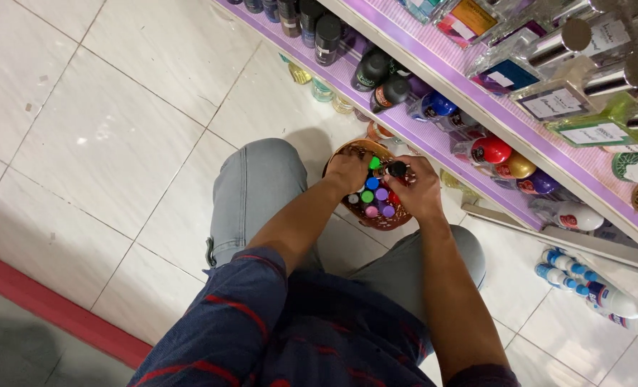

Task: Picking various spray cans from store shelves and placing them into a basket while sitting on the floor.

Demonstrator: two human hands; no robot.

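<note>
One brown woven basket (347, 150) sits on the white tiled floor (118, 143) between my knees, just under the purple shelf (433, 72); my left hand (347, 170) is curled over its far-left rim, fingers closed on the edge. My right hand (419, 190) is closed around one dark-capped small bottle (397, 170), held upright over the basket's right side. Caps visible inside the basket, counted: two green, one blue, three or so pink-purple, one white, one red (394, 198); others are hidden under my hands, so total cannot be told.
</note>
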